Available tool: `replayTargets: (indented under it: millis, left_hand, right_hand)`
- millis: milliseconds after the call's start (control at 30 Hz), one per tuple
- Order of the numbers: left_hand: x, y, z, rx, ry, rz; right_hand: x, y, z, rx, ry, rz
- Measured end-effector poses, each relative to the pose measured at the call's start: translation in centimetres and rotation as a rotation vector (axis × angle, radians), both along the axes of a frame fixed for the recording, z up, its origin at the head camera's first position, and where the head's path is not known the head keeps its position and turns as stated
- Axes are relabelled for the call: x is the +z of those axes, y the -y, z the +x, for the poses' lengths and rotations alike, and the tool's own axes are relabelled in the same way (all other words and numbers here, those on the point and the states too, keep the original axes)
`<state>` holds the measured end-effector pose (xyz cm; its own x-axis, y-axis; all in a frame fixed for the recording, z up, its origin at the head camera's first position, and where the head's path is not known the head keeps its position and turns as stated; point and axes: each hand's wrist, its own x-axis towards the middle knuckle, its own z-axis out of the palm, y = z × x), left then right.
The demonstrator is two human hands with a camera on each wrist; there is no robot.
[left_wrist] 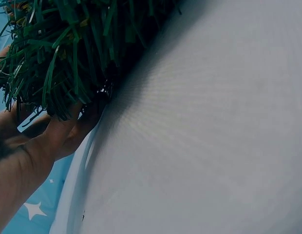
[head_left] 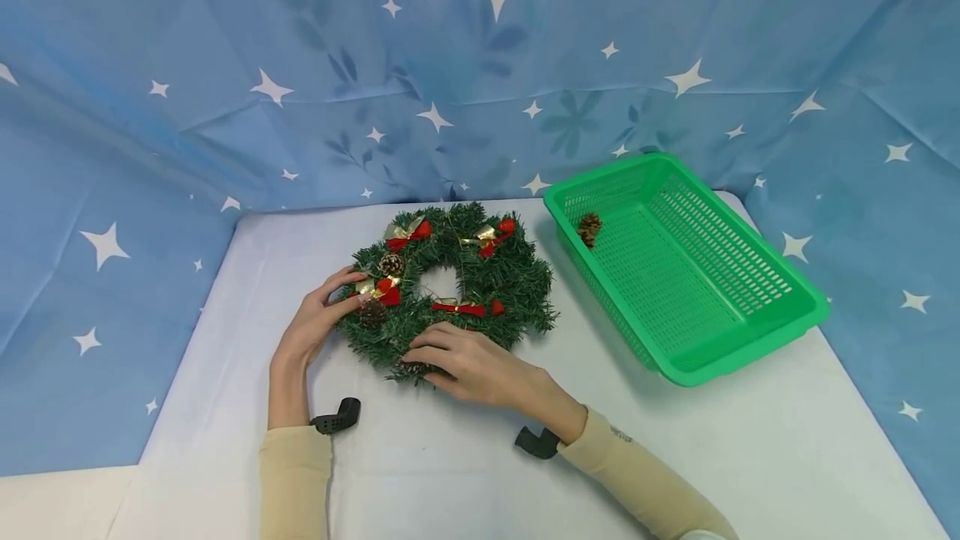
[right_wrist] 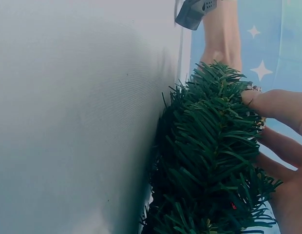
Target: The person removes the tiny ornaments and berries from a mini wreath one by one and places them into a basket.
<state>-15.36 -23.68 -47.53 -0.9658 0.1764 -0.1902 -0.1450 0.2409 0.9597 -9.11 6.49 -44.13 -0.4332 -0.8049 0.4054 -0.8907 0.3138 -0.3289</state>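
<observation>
A green Christmas wreath (head_left: 525,290) lies flat on the white table, with red and gold bows (head_left: 408,232) and pine cones (head_left: 391,263) set among its needles. My left hand (head_left: 318,315) holds the wreath's left edge, its fingers bent round the needles beside a bow and a dark pine cone (head_left: 371,312). At the front of the wreath, my right hand (head_left: 472,365) pinches another pine cone (head_left: 411,368), mostly covered by the fingers. The right wrist view shows the thumb (right_wrist: 275,105) and fingers at the top of the wreath's green needles (right_wrist: 209,146).
To the right of the wreath stands a green plastic basket (head_left: 750,357), with brown pine cones (head_left: 589,228) in its left corner. A blue curtain with white stars (head_left: 465,65) hangs behind and beside the white table (head_left: 450,473).
</observation>
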Motion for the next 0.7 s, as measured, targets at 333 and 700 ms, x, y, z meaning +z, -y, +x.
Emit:
replayTargets:
  millis: [333,700]
  left_hand:
    - [-0.26,0.08,0.07,-0.002,-0.003,0.010]
    - [-0.17,0.08,0.06,-0.002,-0.001,0.005]
  right_hand:
    - [-0.01,-0.07,-0.08,0.004,-0.019,-0.055]
    - [0.64,-0.47,-0.33,-0.005,-0.002,-0.098]
